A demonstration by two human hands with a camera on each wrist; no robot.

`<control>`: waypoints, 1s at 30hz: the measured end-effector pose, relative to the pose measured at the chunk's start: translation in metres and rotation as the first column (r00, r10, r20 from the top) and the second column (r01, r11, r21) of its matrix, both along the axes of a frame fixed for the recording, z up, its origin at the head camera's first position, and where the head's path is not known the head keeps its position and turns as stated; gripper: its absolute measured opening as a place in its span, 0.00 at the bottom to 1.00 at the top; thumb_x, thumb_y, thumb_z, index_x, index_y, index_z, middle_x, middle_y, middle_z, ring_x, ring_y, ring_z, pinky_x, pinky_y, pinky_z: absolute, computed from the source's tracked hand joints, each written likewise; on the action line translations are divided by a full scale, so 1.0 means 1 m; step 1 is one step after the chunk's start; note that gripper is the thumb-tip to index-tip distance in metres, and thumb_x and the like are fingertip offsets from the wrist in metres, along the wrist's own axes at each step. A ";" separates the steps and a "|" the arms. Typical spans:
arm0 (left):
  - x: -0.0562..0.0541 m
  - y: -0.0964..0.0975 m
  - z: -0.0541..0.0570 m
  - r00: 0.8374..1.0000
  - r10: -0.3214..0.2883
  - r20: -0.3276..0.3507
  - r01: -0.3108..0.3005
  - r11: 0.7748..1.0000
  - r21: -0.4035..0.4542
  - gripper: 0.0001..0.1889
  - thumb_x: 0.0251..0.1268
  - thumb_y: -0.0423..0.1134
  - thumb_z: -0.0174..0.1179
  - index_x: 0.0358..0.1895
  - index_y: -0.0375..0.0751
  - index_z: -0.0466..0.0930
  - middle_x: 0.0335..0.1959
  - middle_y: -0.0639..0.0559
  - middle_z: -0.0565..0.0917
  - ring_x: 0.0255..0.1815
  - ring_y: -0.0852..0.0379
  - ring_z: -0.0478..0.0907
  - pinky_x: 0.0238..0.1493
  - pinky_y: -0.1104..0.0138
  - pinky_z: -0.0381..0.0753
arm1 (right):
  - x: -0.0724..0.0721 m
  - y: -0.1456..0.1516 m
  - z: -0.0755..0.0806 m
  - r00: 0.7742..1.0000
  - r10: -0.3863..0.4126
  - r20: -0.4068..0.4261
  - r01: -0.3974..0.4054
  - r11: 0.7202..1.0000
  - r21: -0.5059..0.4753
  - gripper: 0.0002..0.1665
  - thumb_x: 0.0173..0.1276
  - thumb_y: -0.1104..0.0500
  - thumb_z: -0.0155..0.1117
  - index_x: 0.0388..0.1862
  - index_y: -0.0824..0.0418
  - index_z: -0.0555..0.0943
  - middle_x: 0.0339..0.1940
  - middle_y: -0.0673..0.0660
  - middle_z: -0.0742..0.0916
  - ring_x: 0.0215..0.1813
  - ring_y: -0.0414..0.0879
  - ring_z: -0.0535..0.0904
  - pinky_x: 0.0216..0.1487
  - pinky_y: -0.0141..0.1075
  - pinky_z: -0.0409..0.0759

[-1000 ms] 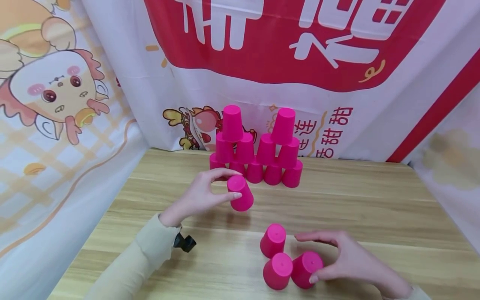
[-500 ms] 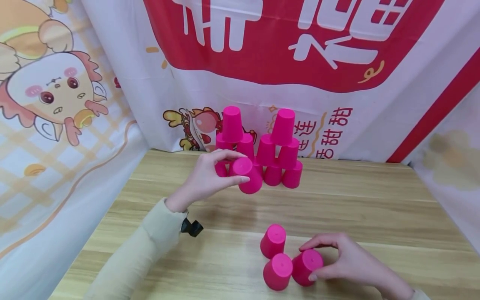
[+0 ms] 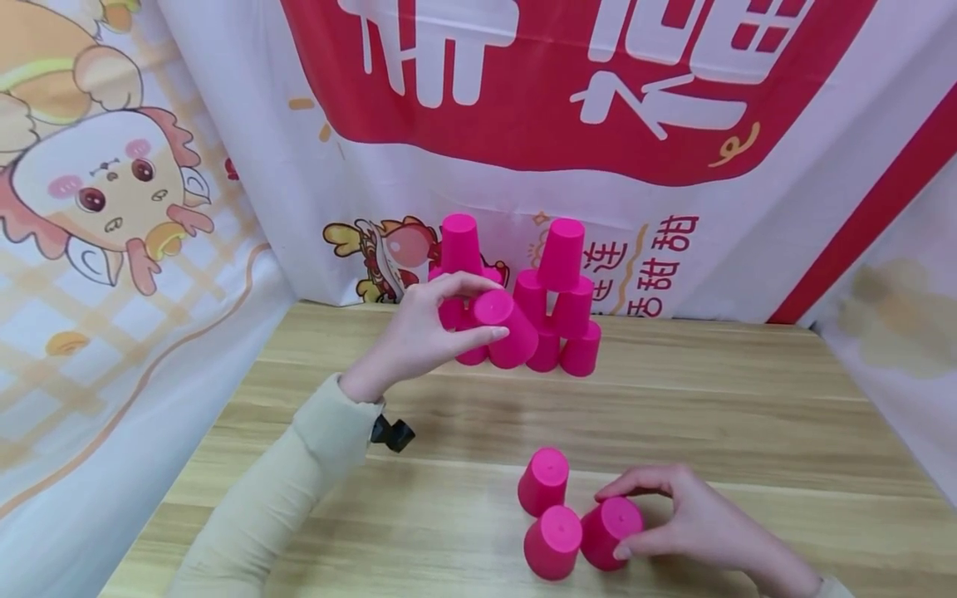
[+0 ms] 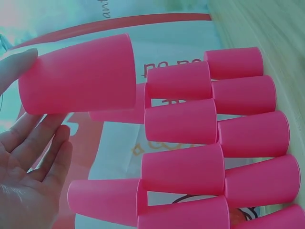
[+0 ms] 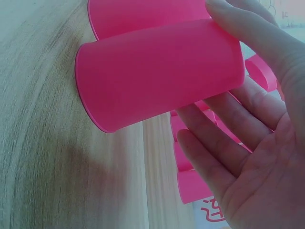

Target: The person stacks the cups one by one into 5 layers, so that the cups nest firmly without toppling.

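My left hand point(image 3: 428, 330) pinches an upside-down pink plastic cup point(image 4: 78, 76) between thumb and fingers, raised in front of the stacked cups. In the head view this cup overlaps the middle of the stack, tilted a little. Behind it stands a stack of upside-down pink cups point(image 3: 573, 307): a bottom row, a second row, and two top cups point(image 3: 561, 253) set apart. At the front right my right hand point(image 3: 691, 519) holds another upside-down pink cup point(image 5: 159, 76), thumb on the near side and fingers behind. Two more pink cups point(image 3: 552, 541) stand just left of it.
The wooden table point(image 3: 718, 399) carries everything. Behind the stack hangs a white and red printed cloth point(image 3: 463, 158), and a second printed cloth point(image 3: 172, 349) lines the left side. A black wrist strap piece point(image 3: 393, 433) shows under the left sleeve.
My left hand has carried its cup up and away from me, slightly right, to the stack. The right hand's fingers have closed in around the front right cup, which stays in place.
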State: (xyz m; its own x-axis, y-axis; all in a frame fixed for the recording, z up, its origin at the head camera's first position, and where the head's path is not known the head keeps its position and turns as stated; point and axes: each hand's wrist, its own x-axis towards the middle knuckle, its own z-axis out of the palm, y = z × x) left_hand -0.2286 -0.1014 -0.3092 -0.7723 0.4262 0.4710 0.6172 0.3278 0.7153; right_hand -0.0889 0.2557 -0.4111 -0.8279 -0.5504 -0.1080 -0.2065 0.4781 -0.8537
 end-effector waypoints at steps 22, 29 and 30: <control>-0.036 0.017 0.066 0.982 0.028 -0.188 -0.027 1.000 0.009 0.28 0.58 0.50 0.76 0.61 0.48 0.81 0.53 0.62 0.83 0.54 0.66 0.79 0.53 0.54 0.83 | -0.001 0.000 0.000 0.999 -0.002 0.044 0.002 1.000 -0.003 0.25 0.60 0.51 0.80 0.56 0.50 0.86 0.48 0.45 0.89 0.54 0.46 0.82 0.57 0.52 0.76; -0.064 0.018 0.086 0.978 0.140 -0.156 -0.132 0.990 0.057 0.30 0.55 0.55 0.76 0.60 0.49 0.81 0.52 0.63 0.84 0.54 0.65 0.78 0.54 0.67 0.80 | -0.001 0.000 -0.001 1.000 0.002 0.026 -0.002 1.000 0.002 0.25 0.59 0.50 0.80 0.56 0.49 0.86 0.48 0.45 0.89 0.54 0.46 0.82 0.58 0.52 0.77; -0.068 0.017 0.088 0.976 0.159 -0.150 -0.151 0.986 0.065 0.30 0.55 0.56 0.76 0.60 0.50 0.82 0.52 0.63 0.84 0.54 0.64 0.78 0.54 0.68 0.80 | -0.001 0.000 -0.001 1.000 0.002 0.025 -0.002 1.000 0.002 0.25 0.59 0.50 0.80 0.56 0.49 0.86 0.48 0.45 0.89 0.54 0.46 0.82 0.58 0.52 0.77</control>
